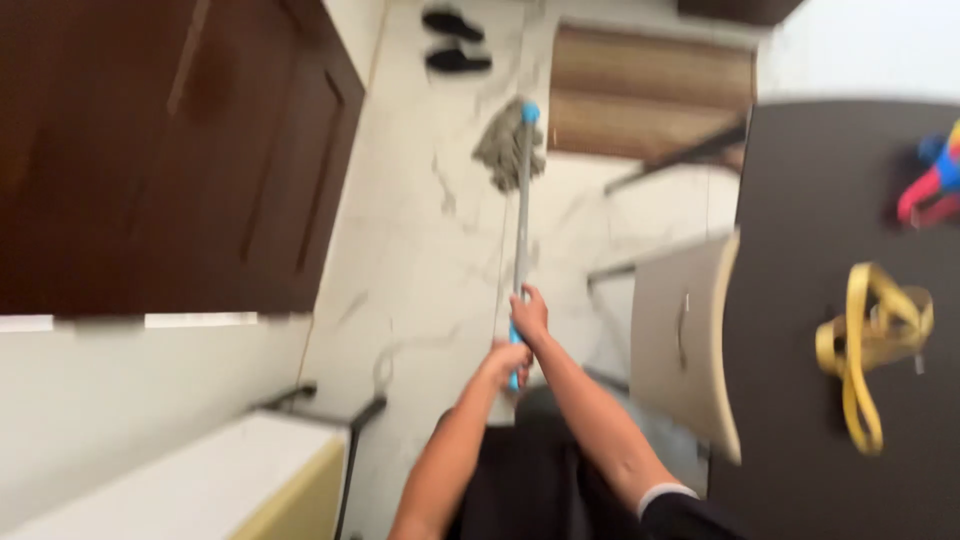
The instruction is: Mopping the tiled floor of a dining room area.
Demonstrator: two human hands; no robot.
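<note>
Grey string mop (pixel 512 148) — head floorward

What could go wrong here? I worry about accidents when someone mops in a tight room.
1. The mop head works on the glossy marble floor; if wet, it may be slippery underfoot.
2. The chair stands close beside the right hand, so a sideways swing of the handle could hit it.
3. The slippers lie just ahead and might get pushed or wetted.
</note>
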